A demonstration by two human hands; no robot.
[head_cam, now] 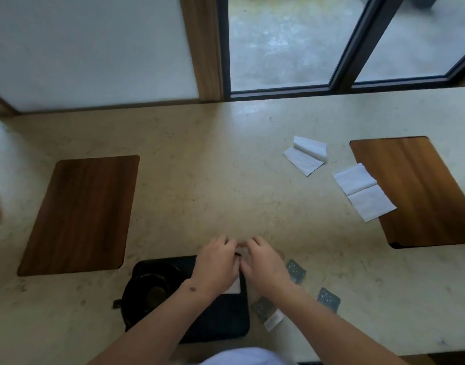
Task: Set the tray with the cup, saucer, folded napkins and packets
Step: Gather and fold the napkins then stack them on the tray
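Note:
A black tray (226, 320) lies at the near edge of the counter. A dark cup on a dark saucer (147, 293) stands on its left part. My left hand (215, 262) and my right hand (265, 264) meet over the tray's far right corner, both pressing on a white folded napkin (234, 287), which they mostly hide. Dark dotted packets lie right of the tray: one (295, 271) by my right hand, one (328, 299) farther right, one (264, 308) under my right forearm with a small white packet (273, 321) next to it.
Two more white napkins lie on the counter at the right: one partly rolled (305, 155), one unfolded (363, 192) overlapping a wooden inlay (421, 191). Another wooden inlay (81, 214) is at the left. A window and wall run along the far edge.

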